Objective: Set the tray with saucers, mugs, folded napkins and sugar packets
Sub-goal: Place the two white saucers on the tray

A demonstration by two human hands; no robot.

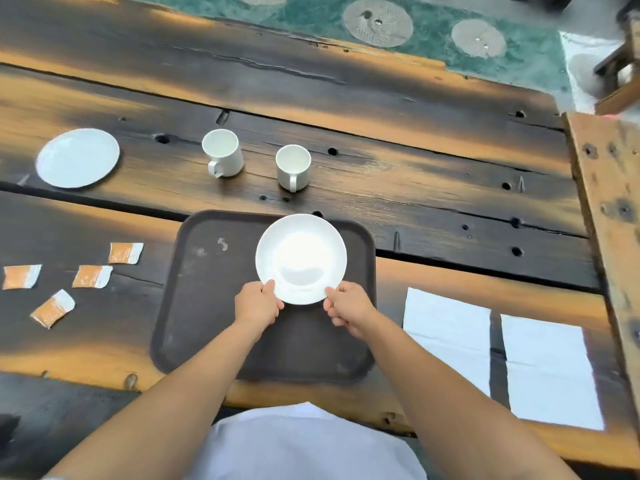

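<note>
A white saucer (300,258) is over the far right part of the dark brown tray (207,306). My left hand (258,303) pinches its near left rim and my right hand (346,308) pinches its near right rim. Whether the saucer rests on the tray or hangs just above it I cannot tell. A second white saucer (78,157) lies on the table at the far left. Two white mugs (222,152) (293,167) stand upright beyond the tray. Several orange and white sugar packets (91,276) lie left of the tray. Two white napkins (448,336) (550,370) lie flat to its right.
The table is of dark, scorched planks (433,202) with holes and gaps. A raised wooden beam (613,202) borders it on the right. Beyond the far edge lies a green patterned floor (433,32).
</note>
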